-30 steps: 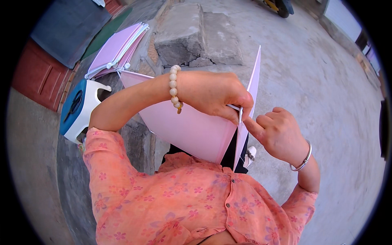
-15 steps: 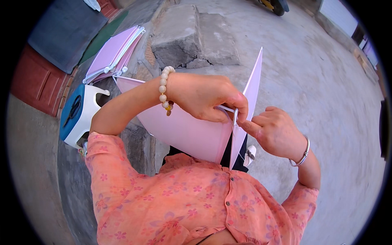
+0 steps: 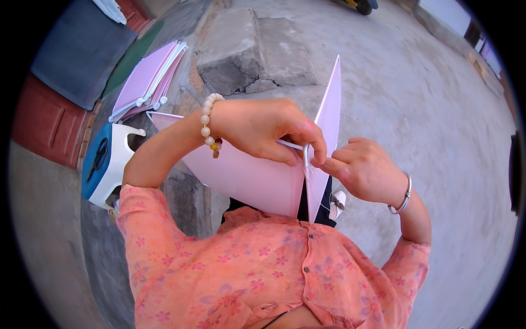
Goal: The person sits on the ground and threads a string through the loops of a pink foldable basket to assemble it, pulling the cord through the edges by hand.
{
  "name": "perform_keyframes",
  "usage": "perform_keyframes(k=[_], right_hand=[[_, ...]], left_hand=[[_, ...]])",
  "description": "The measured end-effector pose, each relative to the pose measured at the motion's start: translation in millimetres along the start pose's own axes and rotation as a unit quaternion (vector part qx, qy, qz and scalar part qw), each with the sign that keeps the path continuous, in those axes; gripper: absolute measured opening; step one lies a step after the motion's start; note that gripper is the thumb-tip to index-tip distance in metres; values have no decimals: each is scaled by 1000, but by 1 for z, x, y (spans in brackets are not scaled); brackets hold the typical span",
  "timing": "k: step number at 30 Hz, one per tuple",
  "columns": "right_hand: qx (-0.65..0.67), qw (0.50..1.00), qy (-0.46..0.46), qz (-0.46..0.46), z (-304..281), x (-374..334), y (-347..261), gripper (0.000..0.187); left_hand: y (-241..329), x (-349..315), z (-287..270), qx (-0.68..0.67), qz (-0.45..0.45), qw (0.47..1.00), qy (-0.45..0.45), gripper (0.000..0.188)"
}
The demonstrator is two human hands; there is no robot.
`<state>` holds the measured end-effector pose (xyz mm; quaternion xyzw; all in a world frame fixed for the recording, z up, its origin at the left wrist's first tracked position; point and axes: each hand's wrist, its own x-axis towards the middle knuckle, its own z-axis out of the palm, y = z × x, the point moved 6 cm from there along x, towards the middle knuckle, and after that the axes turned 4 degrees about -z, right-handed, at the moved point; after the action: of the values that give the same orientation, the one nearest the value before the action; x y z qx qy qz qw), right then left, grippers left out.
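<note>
1. Head view: a person in an orange floral shirt looks down on both bare hands at work over pink sheeting with white edges.
2. Left hand, wearing a pale bead bracelet, reaches across from the left, palm down. Its thumb and fingers close around a thin white strip that bends downward near the fingertips.
3. Right hand, with a silver bangle, comes in from the right. Its fingers are curled, the index finger pointing left to the bend in the strip; whether it pinches anything, I cannot tell.
4. Broad left panel, pink, slopes beneath the left hand and forearm, toward the shirt front.
5. Narrow right panel, seen almost edge-on, rises beyond the fingertips, between the two hands. Dark trousers show in the gap between the panels' lower ends; the left hand hides part of where they approach each other.
6. Well apart, at upper left, a stack of similar pink panels lies near a white stool with a blue top, which holds dark scissors.
</note>
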<state>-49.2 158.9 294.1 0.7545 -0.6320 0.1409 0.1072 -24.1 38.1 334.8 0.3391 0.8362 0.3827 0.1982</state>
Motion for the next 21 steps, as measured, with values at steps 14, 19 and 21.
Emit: perform_keyframes(k=[14, 19, 21], right_hand=[[-53, 997, 30, -55, -5, 6, -11, 22], [-68, 994, 31, -84, -2, 10, -14, 21], [-84, 992, 33, -85, -1, 12, -14, 19]], left_hand=[[1, -3, 1, 43, -12, 999, -16, 30], [1, -1, 3, 31, 12, 999, -1, 29], [0, -3, 6, 28, 3, 1000, -4, 29]])
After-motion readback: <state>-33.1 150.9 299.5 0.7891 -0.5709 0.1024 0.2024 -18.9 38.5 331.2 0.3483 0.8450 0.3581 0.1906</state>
